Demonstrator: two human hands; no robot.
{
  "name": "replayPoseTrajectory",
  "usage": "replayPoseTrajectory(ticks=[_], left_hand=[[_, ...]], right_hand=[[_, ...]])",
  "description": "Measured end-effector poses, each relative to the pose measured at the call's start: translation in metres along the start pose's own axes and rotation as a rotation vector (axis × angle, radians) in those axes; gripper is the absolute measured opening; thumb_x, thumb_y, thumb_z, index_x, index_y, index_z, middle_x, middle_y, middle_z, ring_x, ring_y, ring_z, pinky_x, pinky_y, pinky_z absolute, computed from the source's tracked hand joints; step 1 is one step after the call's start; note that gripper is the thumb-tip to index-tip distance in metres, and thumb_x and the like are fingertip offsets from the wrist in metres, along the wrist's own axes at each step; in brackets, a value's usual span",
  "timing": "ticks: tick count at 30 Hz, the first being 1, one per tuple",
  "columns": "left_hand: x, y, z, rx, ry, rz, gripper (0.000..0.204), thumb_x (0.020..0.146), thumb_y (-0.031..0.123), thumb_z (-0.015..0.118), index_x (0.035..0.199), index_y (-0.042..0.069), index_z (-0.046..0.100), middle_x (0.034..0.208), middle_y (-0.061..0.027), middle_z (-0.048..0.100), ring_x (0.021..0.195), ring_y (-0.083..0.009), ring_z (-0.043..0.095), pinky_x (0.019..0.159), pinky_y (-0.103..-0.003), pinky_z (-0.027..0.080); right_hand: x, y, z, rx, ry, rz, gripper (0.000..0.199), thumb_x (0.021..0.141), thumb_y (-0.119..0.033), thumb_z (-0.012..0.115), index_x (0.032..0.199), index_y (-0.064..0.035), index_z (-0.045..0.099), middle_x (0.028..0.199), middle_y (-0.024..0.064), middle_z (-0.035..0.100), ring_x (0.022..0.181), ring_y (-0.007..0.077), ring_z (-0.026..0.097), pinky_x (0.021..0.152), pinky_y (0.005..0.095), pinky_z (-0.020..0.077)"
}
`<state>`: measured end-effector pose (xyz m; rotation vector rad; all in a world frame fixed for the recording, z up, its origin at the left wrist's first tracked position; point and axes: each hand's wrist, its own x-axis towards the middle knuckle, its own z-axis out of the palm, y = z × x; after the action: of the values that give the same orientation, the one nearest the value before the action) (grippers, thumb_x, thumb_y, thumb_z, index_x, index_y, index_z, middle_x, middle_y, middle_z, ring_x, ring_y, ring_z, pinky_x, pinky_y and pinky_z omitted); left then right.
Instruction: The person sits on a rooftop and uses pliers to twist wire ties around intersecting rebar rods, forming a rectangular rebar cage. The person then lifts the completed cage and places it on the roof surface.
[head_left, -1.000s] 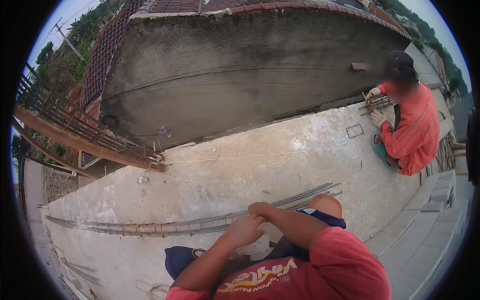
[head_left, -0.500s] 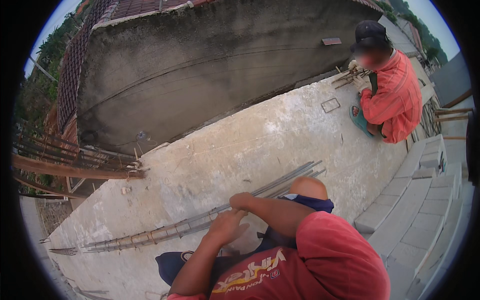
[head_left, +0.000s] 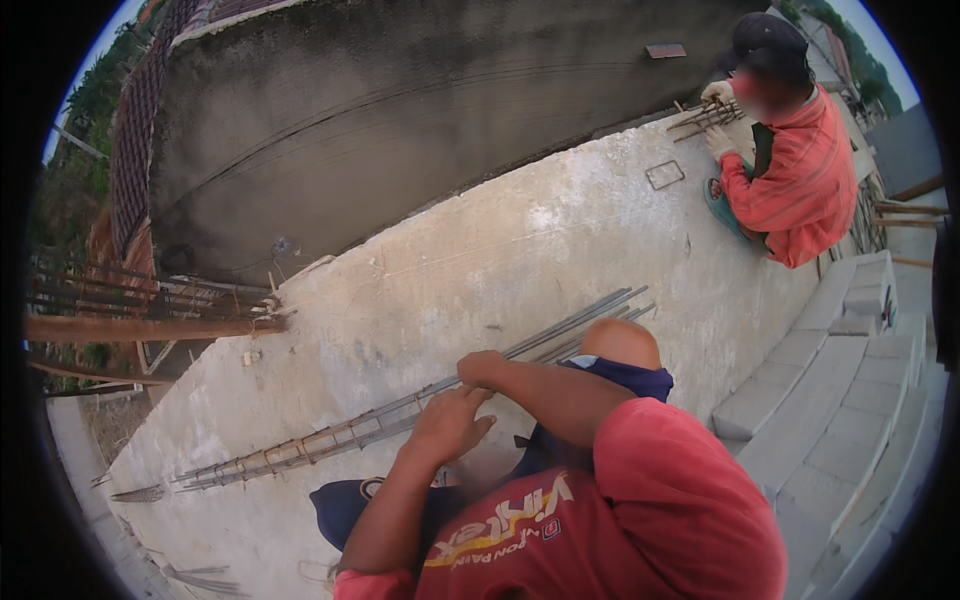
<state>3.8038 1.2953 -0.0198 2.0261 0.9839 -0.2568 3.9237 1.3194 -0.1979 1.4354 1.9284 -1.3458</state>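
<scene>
A long rebar cage [head_left: 330,440] of thin steel bars with square ties lies across the concrete slab [head_left: 520,250]. I crouch over it in a red shirt, one bare knee [head_left: 620,342] by the bars. My right hand [head_left: 482,368] is closed on the bars at the cage's middle. Just below it, my left hand [head_left: 450,425] has its fingers curled against the same bars. Whether either hand also holds wire is not visible.
A person in an orange shirt [head_left: 800,180] squats at the far right, gloved hands on another bundle of bars [head_left: 705,115]. A loose square tie [head_left: 665,175] lies nearby. Grey concrete blocks [head_left: 830,400] line the right side. A plastered wall [head_left: 400,110] rises behind; timber beams [head_left: 150,327] jut out at left.
The view has swung, so the slab and the other person sit higher and further right. Both my hands have stayed on the cage, with the left hand shifting slightly along the bars.
</scene>
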Motion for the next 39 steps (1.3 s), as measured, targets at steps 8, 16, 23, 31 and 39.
replayPoseTrajectory(ticks=[8,16,23,31,39], left_hand=[[-0.009,-0.012,-0.015,-0.007,0.088,-0.074,0.038,0.087,0.024,0.066,0.121,0.006,0.061,0.114,-0.0178,0.063,0.11,-0.0371,0.058,0.094,-0.044,0.047],[-0.019,-0.023,-0.031,-0.055,0.182,-0.077,0.037,0.088,0.024,0.065,0.119,0.005,0.06,0.114,-0.0174,0.062,0.108,-0.0372,0.058,0.092,-0.045,0.046],[-0.023,-0.013,-0.03,-0.07,0.153,-0.102,0.039,0.088,0.026,0.066,0.121,0.006,0.06,0.115,-0.0178,0.062,0.111,-0.0376,0.056,0.095,-0.045,0.045],[-0.009,-0.006,-0.027,-0.071,0.074,-0.075,0.04,0.088,0.027,0.066,0.121,0.007,0.061,0.118,-0.0175,0.061,0.113,-0.0365,0.056,0.097,-0.044,0.045],[0.002,-0.002,-0.023,-0.036,0.058,-0.063,0.04,0.088,0.027,0.066,0.121,0.006,0.062,0.121,-0.0173,0.062,0.115,-0.0358,0.056,0.098,-0.043,0.044]], right_hand=[[-0.003,-0.002,-0.001,0.028,0.082,0.045,0.026,0.083,-0.015,0.062,0.106,-0.0053,0.07,0.108,0.0141,0.071,0.104,0.0296,0.068,0.087,0.0488,0.049],[0.01,0.005,-0.008,0.032,0.241,-0.003,0.023,0.084,-0.018,0.059,0.1,-0.0063,0.069,0.103,0.0146,0.07,0.101,0.0314,0.067,0.089,0.0477,0.0448],[0.01,0.006,-0.009,-0.025,0.22,-0.049,0.032,0.088,-0.033,0.063,0.104,-0.0069,0.07,0.106,0.014,0.07,0.105,0.0306,0.065,0.09,0.0484,0.0442],[0.011,0.007,-0.007,-0.041,0.229,-0.013,0.022,0.086,-0.019,0.06,0.102,-0.0078,0.07,0.105,0.0135,0.07,0.103,0.03,0.066,0.089,0.0494,0.0443],[0.012,0.011,-0.002,-0.066,0.267,-0.029,0.026,0.08,-0.021,0.066,0.102,-0.0076,0.071,0.106,0.0135,0.07,0.104,0.0314,0.065,0.089,0.0484,0.0454]])
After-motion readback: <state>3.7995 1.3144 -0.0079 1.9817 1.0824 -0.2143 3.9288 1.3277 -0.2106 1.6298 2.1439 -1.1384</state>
